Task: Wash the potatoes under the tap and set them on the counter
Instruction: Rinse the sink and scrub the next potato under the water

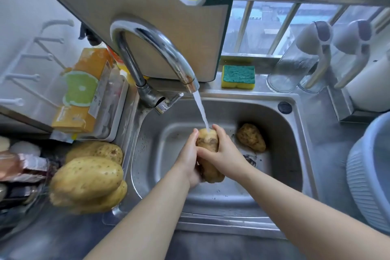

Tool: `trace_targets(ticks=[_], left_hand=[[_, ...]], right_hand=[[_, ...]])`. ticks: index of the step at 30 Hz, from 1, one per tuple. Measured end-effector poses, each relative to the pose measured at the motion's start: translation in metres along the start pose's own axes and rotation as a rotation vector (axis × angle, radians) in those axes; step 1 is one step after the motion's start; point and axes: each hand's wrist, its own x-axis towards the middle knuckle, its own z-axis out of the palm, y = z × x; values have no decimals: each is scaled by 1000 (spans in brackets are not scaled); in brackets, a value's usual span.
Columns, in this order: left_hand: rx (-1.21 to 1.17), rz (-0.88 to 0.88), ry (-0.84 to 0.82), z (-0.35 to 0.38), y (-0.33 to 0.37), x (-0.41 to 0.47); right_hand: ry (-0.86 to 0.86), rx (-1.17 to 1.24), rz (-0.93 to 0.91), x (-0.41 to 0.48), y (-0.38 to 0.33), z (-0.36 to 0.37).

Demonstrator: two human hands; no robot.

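Observation:
Both my hands hold one long potato point(207, 142) over the steel sink point(280, 124). My left hand point(188, 159) grips its left side and my right hand point(222, 150) wraps its right side. Water from the curved tap point(160, 48) runs onto the potato's top end. A dirtier brown potato point(251, 137) lies on the sink floor to the right, apart from my hands. Three pale, clean-looking potatoes point(88, 177) are piled on the counter at the sink's left edge.
A cutting board point(130, 6) leans behind the tap. A yellow-green sponge point(238, 77) sits on the back ledge. An orange box point(84, 91) stands at left, glass jars point(295, 63) at the right rear, and a ribbed grey basin point(369, 175) at right.

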Motion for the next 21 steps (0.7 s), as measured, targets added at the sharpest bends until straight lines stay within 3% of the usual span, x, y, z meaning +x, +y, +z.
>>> trace_targets(ticks=[5, 10, 15, 21], left_hand=[[10, -104, 58, -5, 6, 11], [-20, -46, 98, -3, 5, 17], [-22, -33, 103, -6, 6, 19], [213, 218, 192, -2, 6, 15]], right_hand=[[-37, 285, 130, 2, 5, 1], [9, 500, 295, 20, 1, 9], [30, 622, 338, 29, -3, 8], [195, 715, 328, 25, 1, 9]])
